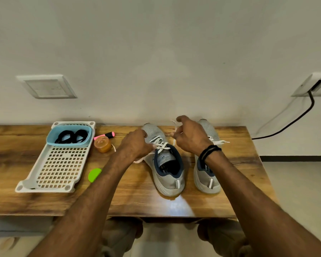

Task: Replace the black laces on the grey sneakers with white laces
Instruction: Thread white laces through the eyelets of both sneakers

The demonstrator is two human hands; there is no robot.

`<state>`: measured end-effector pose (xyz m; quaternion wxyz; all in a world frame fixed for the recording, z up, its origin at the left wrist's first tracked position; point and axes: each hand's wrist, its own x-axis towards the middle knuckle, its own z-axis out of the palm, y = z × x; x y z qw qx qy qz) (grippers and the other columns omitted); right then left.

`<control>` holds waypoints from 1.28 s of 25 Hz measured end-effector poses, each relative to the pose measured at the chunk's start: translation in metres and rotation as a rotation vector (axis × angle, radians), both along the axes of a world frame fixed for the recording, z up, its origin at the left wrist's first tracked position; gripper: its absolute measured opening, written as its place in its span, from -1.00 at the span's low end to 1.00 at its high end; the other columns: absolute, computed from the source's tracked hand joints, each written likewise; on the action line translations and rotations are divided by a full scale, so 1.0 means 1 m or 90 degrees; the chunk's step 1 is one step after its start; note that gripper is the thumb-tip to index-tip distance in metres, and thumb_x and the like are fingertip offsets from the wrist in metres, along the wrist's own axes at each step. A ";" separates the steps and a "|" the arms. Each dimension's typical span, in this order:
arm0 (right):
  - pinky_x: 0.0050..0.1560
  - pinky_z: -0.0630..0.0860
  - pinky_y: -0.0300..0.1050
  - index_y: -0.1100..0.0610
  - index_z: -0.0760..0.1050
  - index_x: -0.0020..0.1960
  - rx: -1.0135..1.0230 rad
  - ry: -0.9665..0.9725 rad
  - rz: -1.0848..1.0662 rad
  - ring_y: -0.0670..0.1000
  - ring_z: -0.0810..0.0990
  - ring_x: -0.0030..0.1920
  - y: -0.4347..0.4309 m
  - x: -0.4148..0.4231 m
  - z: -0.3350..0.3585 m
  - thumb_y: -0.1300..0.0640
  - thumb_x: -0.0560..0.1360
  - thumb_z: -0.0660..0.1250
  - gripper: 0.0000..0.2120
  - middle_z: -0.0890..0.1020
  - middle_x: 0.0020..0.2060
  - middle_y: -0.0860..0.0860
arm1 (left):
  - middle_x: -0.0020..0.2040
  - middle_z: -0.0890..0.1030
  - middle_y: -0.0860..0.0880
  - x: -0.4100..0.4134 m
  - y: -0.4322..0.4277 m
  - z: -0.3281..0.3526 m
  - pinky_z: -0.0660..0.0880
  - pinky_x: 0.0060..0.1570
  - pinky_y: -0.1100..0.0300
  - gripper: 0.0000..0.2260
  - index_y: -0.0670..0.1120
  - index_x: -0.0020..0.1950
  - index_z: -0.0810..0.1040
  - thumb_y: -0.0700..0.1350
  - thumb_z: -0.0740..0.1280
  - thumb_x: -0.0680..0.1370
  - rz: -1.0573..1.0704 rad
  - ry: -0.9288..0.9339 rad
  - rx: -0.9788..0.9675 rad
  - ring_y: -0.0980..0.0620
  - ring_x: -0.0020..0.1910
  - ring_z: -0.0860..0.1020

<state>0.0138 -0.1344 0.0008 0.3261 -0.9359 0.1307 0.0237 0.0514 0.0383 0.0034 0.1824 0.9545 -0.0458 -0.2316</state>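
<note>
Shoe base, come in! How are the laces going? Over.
Left hand and right hand each pinch white lace over left sneaker. Black laces in blue tub. Nothing blocking.

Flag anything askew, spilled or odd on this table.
Nothing is spilled or damaged. The white tray lies skewed to the table edge, and the left sneaker sits angled, not parallel with the right sneaker. The left hand and right hand each pinch the white lace; its loose ends are work underway.

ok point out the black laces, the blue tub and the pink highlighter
black laces (71,136), head view, middle of the coil
blue tub (51,136), head view, left wall
pink highlighter (106,135), head view, black barrel
</note>
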 end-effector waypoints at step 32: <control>-0.05 0.47 -0.21 0.13 0.68 -0.02 -0.006 0.089 0.116 -0.04 0.62 -0.05 0.010 0.008 -0.044 0.11 0.54 0.41 -0.89 0.71 -0.07 0.01 | 0.20 0.52 -0.23 -0.029 -0.011 -0.050 0.42 0.00 0.07 -0.74 -0.19 0.22 0.52 -0.06 0.23 0.65 -0.142 -0.076 0.145 -0.17 0.13 0.54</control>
